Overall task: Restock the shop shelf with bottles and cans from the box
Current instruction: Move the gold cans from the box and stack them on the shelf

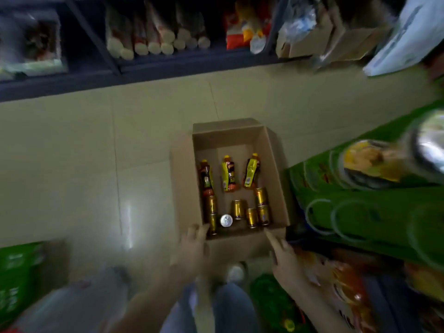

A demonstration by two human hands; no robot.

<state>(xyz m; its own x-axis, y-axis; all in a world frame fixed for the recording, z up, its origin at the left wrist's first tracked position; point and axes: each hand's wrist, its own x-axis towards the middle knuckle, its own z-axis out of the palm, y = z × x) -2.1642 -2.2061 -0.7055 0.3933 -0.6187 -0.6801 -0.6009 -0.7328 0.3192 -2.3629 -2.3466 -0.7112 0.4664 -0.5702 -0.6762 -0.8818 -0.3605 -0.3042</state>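
An open cardboard box [274, 164] stands on the floor in front of me. Three bottles [229, 174] with yellow caps and labels lie across its middle, and several gold cans [262, 207] plus one upright can with a silver top [226, 220] sit nearer to me. My left hand [192, 246] reaches over the box's near left corner, fingers extended, holding nothing. My right hand [283, 253] is at the near right edge with fingers pointing toward the box, also holding nothing. Both hands are blurred by motion.
A green shelf [348, 212] with packaged goods rises at the right, close to the box. A dark shelf [168, 66] with rolls and packets runs along the far side of the tiled floor [84, 152]. A green crate [16, 280] sits at the lower left.
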